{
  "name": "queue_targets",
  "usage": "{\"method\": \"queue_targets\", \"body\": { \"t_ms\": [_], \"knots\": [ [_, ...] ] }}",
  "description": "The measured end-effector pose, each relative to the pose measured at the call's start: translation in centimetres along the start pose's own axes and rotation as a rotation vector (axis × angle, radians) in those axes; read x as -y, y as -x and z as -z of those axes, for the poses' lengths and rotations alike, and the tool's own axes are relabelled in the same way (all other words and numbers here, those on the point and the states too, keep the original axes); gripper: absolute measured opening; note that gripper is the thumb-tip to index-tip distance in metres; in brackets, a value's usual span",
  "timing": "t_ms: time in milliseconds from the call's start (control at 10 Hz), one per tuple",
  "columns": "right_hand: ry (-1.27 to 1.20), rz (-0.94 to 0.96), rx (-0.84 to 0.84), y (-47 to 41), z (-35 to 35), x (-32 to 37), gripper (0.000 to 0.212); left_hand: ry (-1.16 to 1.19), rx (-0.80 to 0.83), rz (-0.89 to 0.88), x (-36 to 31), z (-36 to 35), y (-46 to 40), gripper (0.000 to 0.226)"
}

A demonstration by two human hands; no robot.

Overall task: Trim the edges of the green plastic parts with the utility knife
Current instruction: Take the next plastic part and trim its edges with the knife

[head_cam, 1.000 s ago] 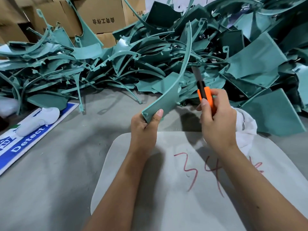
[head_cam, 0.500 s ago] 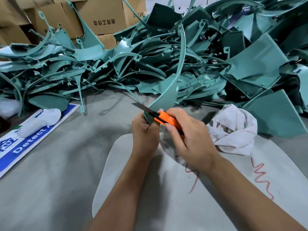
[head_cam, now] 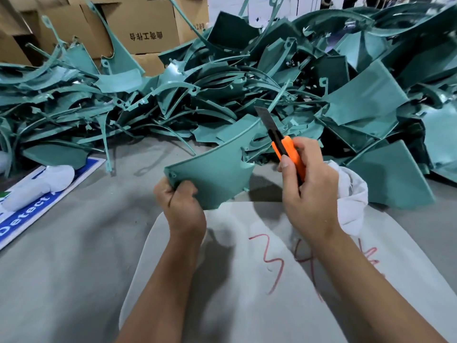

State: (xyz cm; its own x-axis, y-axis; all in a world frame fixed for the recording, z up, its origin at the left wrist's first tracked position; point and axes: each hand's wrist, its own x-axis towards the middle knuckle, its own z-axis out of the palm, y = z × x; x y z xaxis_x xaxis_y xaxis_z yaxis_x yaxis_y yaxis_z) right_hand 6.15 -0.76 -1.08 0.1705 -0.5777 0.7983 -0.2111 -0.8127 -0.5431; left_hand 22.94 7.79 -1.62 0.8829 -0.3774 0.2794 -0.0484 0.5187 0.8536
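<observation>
The left hand (head_cam: 181, 204) curls its fingers tightly round the near left corner of a curved, fan-shaped green plastic part (head_cam: 212, 174), held above a white sheet marked in red (head_cam: 247, 280). To its right, the right hand (head_cam: 309, 191) grips an orange utility knife (head_cam: 288, 151), blade extended and pointing up and away, seemingly just clear of the part's edge. A heap of green plastic parts (head_cam: 222, 95) lies beyond.

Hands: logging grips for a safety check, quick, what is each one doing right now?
Left hand: closed, gripping the green plastic part by its lower corner.
Right hand: closed, holding the utility knife, blade up.
</observation>
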Motion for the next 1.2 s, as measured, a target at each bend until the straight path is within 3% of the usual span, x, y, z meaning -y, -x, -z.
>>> {"method": "queue_targets", "body": {
  "t_ms": [100,200,300,400,700,800,1000,1200],
  "knots": [
    [0.017,0.021,0.013,0.1,-0.1,0.2,0.014,0.076,-0.105,-0.016,-0.3,0.3,-0.7,0.025],
    [0.019,-0.025,-0.035,-0.1,0.0,0.0,0.013,0.074,-0.139,-0.128,0.3,1.4,-2.2,0.033],
    [0.048,-0.121,-0.075,-0.3,0.3,-0.6,0.012,-0.064,-0.197,-0.127,2.7,3.5,-4.4,0.023],
    [0.072,-0.177,-0.104,-0.4,0.6,-1.1,0.011,-0.044,-0.228,-0.145,3.1,3.7,-4.9,0.024],
    [0.16,-0.251,-0.08,-0.3,0.5,-1.7,0.012,-0.088,-0.257,-0.191,1.2,2.7,-3.8,0.025],
    [0.162,-0.273,-0.078,-0.3,0.5,-1.8,0.011,-0.075,-0.255,-0.228,0.3,2.3,-3.6,0.038],
    [0.157,-0.331,-0.119,-0.4,0.6,-2.0,0.011,-0.111,-0.296,-0.233,0.1,2.4,-3.5,0.027],
    [0.051,-0.272,-0.182,-0.3,0.4,-1.1,0.01,-0.294,-0.335,-0.271,-0.1,2.7,-3.1,0.027]
  ]
}}
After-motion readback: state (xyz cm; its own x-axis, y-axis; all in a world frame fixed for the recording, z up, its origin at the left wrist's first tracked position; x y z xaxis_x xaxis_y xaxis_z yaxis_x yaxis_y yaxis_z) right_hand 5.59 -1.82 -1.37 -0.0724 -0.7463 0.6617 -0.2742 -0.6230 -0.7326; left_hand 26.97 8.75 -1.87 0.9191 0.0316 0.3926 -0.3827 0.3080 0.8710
